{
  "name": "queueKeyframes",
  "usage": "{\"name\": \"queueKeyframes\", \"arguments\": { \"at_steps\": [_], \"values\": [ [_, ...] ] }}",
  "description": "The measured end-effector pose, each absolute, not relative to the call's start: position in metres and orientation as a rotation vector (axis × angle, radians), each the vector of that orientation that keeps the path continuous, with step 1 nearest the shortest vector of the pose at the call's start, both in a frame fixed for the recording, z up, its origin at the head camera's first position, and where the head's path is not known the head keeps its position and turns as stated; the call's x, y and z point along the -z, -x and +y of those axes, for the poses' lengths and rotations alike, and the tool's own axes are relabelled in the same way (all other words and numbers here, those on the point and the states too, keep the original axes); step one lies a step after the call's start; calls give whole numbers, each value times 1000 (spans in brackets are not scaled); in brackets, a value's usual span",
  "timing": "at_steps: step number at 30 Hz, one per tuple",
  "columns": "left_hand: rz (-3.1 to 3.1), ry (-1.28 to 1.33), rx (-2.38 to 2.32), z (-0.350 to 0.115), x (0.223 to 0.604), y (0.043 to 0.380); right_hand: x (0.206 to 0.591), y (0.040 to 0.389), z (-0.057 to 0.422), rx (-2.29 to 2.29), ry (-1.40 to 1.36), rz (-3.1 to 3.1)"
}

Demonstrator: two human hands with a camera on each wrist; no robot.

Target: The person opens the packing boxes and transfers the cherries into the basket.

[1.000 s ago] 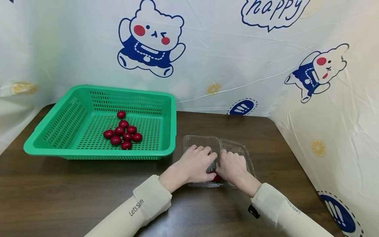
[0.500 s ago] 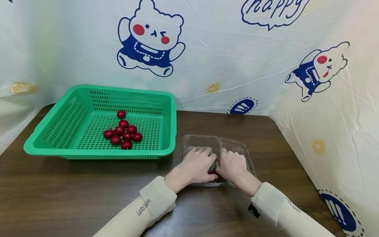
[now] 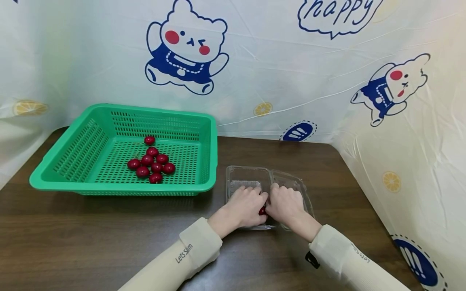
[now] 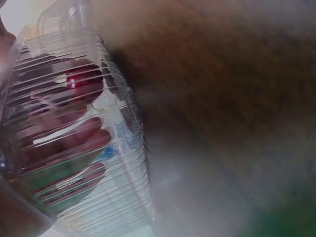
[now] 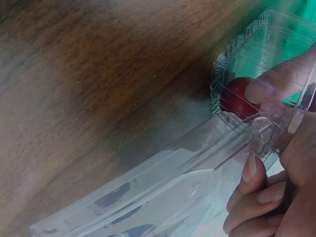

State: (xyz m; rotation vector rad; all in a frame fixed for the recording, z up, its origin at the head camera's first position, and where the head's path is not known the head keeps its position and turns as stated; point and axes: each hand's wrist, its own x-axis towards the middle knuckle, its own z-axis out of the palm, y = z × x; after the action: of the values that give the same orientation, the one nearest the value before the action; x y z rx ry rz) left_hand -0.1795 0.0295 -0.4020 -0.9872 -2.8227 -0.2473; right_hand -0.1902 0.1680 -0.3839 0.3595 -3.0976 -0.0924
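Note:
A clear plastic clamshell box (image 3: 247, 173) lies on the table with its lid (image 3: 303, 192) folded out to the right. My left hand (image 3: 244, 207) reaches into the box's base, its thumb and fingers around a dark red cherry (image 3: 262, 210). A fingertip presses against that cherry (image 5: 236, 98) in the right wrist view. Through the ribbed wall, the left wrist view shows the cherry (image 4: 81, 81) beside the curled fingers. My right hand (image 3: 285, 202) grips the box at the fold between base and lid. Its fingertips are partly hidden from the head view.
A green plastic basket (image 3: 123, 187) stands at the left with several cherries (image 3: 156, 167) on its slotted floor. Behind the brown wooden table (image 3: 109, 234) hangs a printed curtain (image 3: 255, 60), which also runs along the right side.
My left hand has slid a little to the right inside the box, with its fingers drawn in more around the cherry. The right hand has stayed in place.

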Motion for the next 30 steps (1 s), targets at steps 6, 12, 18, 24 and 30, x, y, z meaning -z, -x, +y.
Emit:
{"name": "queueKeyframes", "arguments": {
  "at_steps": [6,12,18,24,30],
  "values": [
    [-2825,980,251,29,403,180,384,191,168,87,-357,-3100],
    [-2830,977,239,29,403,181,384,190,168,78,-360,-3096],
    [-2836,967,250,28,403,181,385,190,167,86,-367,-3070],
    [-2838,918,238,28,405,182,384,190,168,94,-386,-3073],
    [-2898,892,208,29,405,181,383,190,168,93,-393,-3082]
  ]
}}
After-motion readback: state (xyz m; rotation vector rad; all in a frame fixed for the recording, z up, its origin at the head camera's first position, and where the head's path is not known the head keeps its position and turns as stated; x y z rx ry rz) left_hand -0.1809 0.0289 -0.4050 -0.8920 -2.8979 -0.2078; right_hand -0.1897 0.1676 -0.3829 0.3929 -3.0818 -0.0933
